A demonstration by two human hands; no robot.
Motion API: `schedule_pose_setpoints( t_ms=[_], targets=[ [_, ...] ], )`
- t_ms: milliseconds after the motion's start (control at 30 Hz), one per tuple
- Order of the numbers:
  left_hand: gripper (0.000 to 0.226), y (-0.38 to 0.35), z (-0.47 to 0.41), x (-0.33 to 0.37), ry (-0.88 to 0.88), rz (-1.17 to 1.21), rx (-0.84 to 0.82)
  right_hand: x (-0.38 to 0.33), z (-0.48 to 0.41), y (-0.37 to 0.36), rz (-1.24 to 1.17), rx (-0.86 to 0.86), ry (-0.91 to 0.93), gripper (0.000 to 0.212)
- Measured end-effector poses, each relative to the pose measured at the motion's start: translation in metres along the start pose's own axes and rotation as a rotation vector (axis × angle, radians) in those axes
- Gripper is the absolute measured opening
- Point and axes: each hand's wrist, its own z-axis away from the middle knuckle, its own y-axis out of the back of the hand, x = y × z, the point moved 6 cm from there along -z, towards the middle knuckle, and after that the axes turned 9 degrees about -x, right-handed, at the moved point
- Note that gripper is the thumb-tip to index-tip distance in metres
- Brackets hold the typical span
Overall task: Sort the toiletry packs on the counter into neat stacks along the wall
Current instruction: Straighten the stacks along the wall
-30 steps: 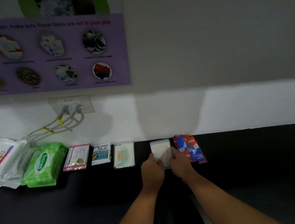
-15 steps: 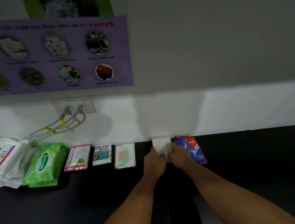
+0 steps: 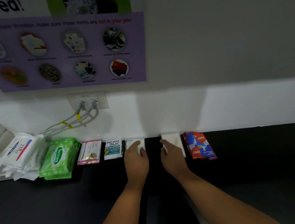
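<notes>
Black and matt, the surface (image 3: 254, 165) runs up to a white wall (image 3: 231, 104), and the toiletry packs lie in a single row along its foot. From the left: a slumped pile of white wipes (image 3: 20, 155); a stack of green wipes (image 3: 60, 158) just beside it; a pink sachet (image 3: 90, 152); a white-and-teal sachet (image 3: 113, 149) close against that; a clear pack (image 3: 140, 142); a white pack (image 3: 174, 139); and last a fanned bunch of red-and-blue toothpaste sachets (image 3: 199, 145), its lower ends skewed to the right. A gap of bare surface separates the clear pack from the white pack. The left hand (image 3: 136, 159) lies palm down on the clear pack and covers most of it, its fingers (image 3: 134, 148) held together and laid forward over the top, with the thumb at the pack's right edge. The right hand (image 3: 172, 156) lies likewise on the lower part of the white pack, fingers (image 3: 169, 149) together and flat, thumb at the pack's left edge; the pack's upper end, which touches the wall, and its right side remain exposed. Neither pack is lifted. Both forearms reach in from the near edge. Above the row, two grey cables (image 3: 69, 123) marked with yellow tape run from a wall socket (image 3: 87, 101) down behind the white wipes. A purple poster (image 3: 66, 51) showing round photographs hangs higher on the wall.
</notes>
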Motion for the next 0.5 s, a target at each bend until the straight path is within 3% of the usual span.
schedule_pose_setpoints(
  t_ms=[200,367,500],
  targets=[
    [0.028,0.030,-0.008,-0.036,0.153,-0.053,-0.054,-0.009,-0.007,-0.064,-0.133,-0.280,-0.133,0.046],
    [0.024,0.020,-0.013,-0.051,0.199,-0.086,-0.210,-0.004,-0.019,-0.089,-0.344,-0.280,-0.153,0.039],
    [0.025,0.015,-0.010,-0.052,0.168,-0.065,-0.235,0.010,-0.023,-0.103,-0.469,-0.292,-0.151,0.038]
  ],
)
